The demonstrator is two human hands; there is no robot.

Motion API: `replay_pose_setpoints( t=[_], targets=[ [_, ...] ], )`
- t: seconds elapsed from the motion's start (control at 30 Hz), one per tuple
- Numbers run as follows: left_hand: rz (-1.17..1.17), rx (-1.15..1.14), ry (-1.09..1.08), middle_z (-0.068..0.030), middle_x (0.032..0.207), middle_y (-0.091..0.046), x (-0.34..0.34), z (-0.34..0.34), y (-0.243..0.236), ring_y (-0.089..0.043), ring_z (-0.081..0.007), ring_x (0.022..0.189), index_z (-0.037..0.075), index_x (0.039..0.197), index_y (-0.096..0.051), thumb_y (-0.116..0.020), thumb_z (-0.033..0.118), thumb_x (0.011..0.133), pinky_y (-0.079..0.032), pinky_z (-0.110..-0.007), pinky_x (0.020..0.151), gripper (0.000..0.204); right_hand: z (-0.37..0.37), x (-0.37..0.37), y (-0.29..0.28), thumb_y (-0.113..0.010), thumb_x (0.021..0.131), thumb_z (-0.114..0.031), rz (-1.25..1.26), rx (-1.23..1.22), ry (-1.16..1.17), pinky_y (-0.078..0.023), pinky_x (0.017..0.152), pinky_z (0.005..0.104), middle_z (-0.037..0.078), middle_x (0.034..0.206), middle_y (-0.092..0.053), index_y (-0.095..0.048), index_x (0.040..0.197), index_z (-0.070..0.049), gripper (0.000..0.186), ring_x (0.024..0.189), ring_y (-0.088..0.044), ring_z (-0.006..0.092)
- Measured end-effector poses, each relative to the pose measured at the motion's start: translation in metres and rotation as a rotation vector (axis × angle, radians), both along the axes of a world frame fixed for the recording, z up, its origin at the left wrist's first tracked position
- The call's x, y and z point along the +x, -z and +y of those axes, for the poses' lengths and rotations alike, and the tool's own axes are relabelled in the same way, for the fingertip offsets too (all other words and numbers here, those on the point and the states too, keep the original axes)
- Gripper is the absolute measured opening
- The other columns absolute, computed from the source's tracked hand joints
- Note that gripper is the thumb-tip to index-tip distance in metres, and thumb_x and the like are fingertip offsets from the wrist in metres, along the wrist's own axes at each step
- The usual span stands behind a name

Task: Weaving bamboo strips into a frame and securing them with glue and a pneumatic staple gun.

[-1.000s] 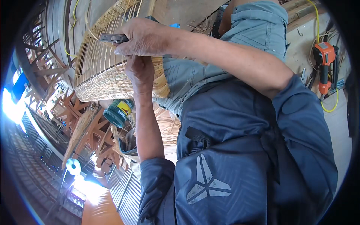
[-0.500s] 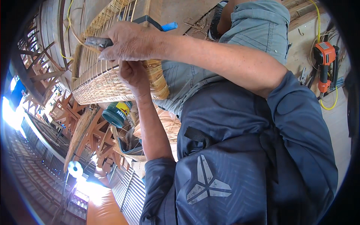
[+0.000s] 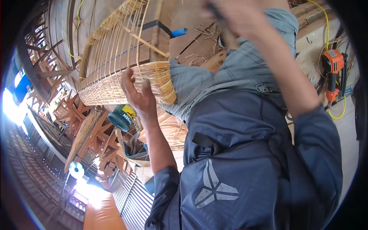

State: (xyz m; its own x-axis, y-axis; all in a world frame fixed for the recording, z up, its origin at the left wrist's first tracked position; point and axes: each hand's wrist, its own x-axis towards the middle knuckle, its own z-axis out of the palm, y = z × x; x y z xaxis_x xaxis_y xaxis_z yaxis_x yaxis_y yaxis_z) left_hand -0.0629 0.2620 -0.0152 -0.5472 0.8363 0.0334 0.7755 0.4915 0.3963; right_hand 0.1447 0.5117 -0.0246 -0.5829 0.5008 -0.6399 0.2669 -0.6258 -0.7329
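Note:
A woven rattan panel [image 3: 99, 92] with bare upright canes lies across the upper left, beside my grey-clad leg. My left hand [image 3: 140, 96] is at its woven side, fingers apart and slightly curved, their tips touching the weave. A loose length of cane [image 3: 147, 43] slants over the uprights. Up at the top centre, my right hand [image 3: 239, 19] is blurred by motion, closed round a dark hand tool [image 3: 215, 12], away from the panel. A short blue tube [image 3: 179, 32] with a dark strap shows behind the panel.
An orange nail gun [image 3: 333, 61] with a yellow hose lies on a pale board at right. A teal tub [image 3: 119, 119] sits below the panel, near rattan strips [image 3: 168, 134]. Wooden chair frames [image 3: 103, 149] are piled at left. Wood shavings [image 3: 201, 34] lie on the floor.
My right hand has swung up and right with the tool, off the panel. My left hand's fingers have loosened and now show against the weave. The slanting cane is uncovered.

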Motion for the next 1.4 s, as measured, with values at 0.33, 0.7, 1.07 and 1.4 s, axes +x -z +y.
replay_pose_setpoints(
  t=[0.33, 0.7, 1.07, 1.4],
  targets=[
    [0.411, -0.473, 0.224, -0.0187, 0.142, -0.028, -0.027, -0.101, -0.018, -0.027, -0.0413, 0.131, 0.008, 0.136, -0.033, -0.070, 0.020, 0.072, -0.025, -0.053, 0.104, 0.075, -0.059, 0.299, 0.099, -0.050, 0.090, -0.036, -0.965, 0.507, -0.147, -0.043, 0.085, 0.0354, 0.014, 0.099, -0.059, -0.057, 0.112, 0.001, 0.043, 0.092, -0.056, 0.0290],
    [0.717, -0.379, 0.324, -0.0113, 0.137, -0.039, -0.100, -0.127, 0.015, -0.037, -0.0331, 0.127, 0.010, 0.132, -0.036, -0.076, 0.025, 0.064, -0.032, -0.053, 0.097, 0.080, -0.060, 0.087, 0.081, -0.053, 0.091, -0.022, -0.053, 0.815, 0.085, -0.044, 0.089, 0.0305, 0.012, 0.109, -0.063, -0.057, 0.115, -0.001, 0.033, 0.102, -0.059, 0.0209],
    [0.552, -0.306, 0.471, -0.0141, 0.126, -0.051, -0.093, -0.101, -0.034, -0.049, -0.0335, 0.115, 0.005, 0.128, -0.044, -0.069, 0.006, 0.064, -0.043, -0.043, 0.091, 0.069, -0.097, -0.071, 0.187, -0.052, 0.091, -0.034, 0.159, 0.153, 0.026, -0.045, 0.064, 0.0244, 0.005, 0.098, -0.064, -0.057, 0.120, -0.007, 0.040, 0.082, -0.058, 0.0124],
    [0.571, 0.224, 0.666, -0.0165, 0.111, -0.059, -0.202, 0.113, -0.111, -0.055, -0.0330, 0.104, 0.002, 0.121, -0.052, -0.057, 0.014, 0.079, -0.043, -0.037, 0.092, 0.044, -0.007, -0.084, 0.103, -0.056, 0.092, -0.029, 0.256, 0.551, 0.301, -0.042, 0.076, 0.0242, 0.002, 0.108, -0.062, -0.057, 0.120, -0.007, 0.035, 0.099, -0.056, 0.0110]
  ],
)
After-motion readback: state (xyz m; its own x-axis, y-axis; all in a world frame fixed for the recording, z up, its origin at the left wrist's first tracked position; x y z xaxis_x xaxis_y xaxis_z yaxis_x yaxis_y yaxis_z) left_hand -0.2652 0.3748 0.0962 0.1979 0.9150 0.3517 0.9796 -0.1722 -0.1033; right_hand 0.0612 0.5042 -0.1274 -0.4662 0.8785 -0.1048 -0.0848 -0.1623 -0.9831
